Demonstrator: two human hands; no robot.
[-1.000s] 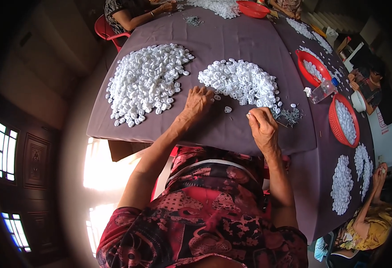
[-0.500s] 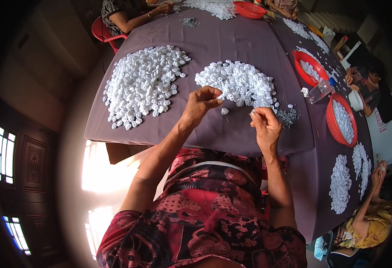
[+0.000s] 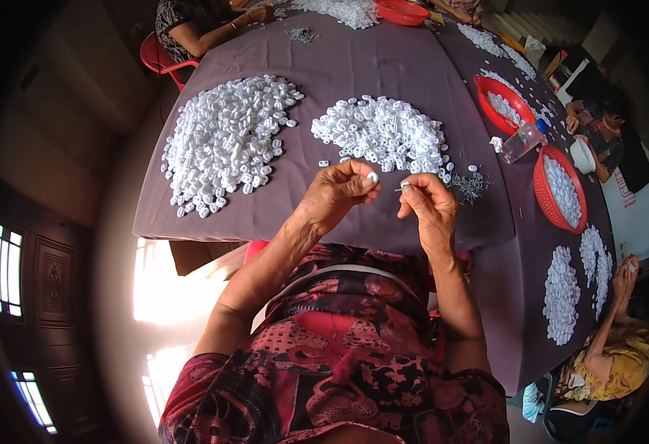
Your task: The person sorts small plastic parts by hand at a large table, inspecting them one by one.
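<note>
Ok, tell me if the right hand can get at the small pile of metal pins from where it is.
Probably yes. The right hand is raised just short of the metal pins, with bare cloth between them and nothing in the way, though its grip already pinches a small pin.

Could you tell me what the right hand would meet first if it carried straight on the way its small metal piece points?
Most likely the white piece pinched in the left hand: the right hand aims its metal piece that way, though depth is unclear.

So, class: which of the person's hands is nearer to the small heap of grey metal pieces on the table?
The right hand. It is just left of the grey metal pieces; the left hand is farther left, beyond the right one.
</note>
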